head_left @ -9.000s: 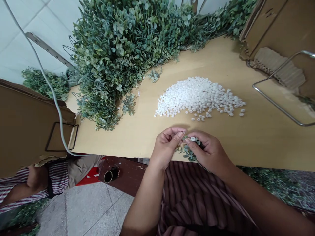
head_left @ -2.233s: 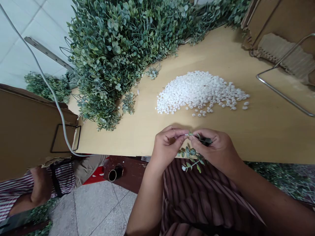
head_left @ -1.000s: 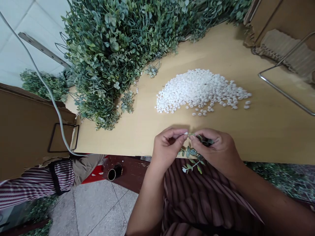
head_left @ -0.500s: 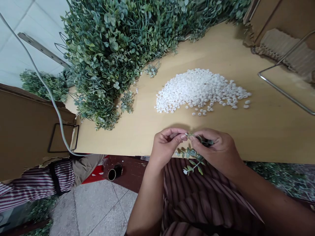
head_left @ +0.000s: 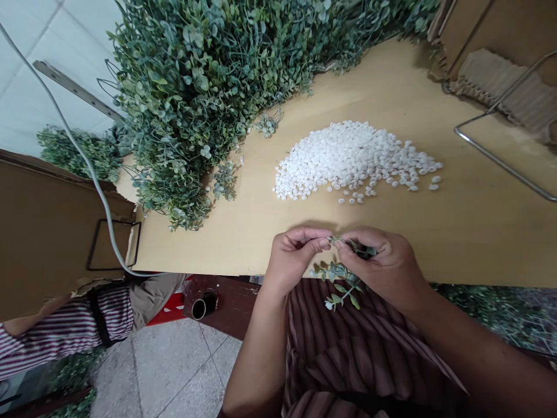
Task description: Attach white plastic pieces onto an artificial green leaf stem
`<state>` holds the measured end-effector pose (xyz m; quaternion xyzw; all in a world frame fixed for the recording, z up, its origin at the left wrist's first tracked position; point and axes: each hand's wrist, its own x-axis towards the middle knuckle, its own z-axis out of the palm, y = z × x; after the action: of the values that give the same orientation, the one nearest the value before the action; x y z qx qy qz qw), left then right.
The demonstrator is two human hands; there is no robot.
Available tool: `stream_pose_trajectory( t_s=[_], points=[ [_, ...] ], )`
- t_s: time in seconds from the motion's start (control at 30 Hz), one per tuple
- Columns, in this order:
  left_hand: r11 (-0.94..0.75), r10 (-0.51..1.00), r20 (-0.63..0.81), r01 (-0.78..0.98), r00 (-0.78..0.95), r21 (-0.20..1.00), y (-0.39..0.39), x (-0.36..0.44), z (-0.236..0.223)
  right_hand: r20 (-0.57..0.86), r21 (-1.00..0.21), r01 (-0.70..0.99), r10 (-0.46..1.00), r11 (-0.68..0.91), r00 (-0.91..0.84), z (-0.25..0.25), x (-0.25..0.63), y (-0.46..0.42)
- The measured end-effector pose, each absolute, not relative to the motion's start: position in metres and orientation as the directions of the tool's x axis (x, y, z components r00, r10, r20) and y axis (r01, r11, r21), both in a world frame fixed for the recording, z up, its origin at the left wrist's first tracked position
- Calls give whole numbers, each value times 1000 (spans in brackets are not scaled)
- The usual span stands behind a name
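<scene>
My left hand (head_left: 292,255) and my right hand (head_left: 383,264) meet at the near edge of the wooden table (head_left: 456,226). Both pinch a small artificial green sprig (head_left: 342,278), their fingertips touching at its top. The sprig's lower stems hang over my striped lap, one tipped with a small white bud. What my left fingertips press onto the sprig is too small to name. A heap of small white flower pieces (head_left: 352,158) lies on the table just beyond my hands.
A big mound of green artificial foliage (head_left: 209,75) fills the table's far left. Cardboard boxes stand at the left (head_left: 43,226) and far right (head_left: 500,35). A metal wire frame (head_left: 500,162) lies at the right. A person in a striped sleeve (head_left: 65,342) sits lower left.
My hands stay together at the table edge, fingertips working at the sprig's top. The sprig now hangs lower over my lap than nine seconds ago. The person's arm at the left shifted.
</scene>
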<state>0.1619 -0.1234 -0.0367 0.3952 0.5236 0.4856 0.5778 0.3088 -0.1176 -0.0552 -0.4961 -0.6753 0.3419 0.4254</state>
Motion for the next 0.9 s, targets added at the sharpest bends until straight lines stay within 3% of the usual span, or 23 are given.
stream_pose_trajectory(
  t_s=[0.9],
  points=[
    [261,958,-278,-198,-64,945,-121,170,-40,170,-928,313,977,202,-128,-54,309,-116]
  ],
)
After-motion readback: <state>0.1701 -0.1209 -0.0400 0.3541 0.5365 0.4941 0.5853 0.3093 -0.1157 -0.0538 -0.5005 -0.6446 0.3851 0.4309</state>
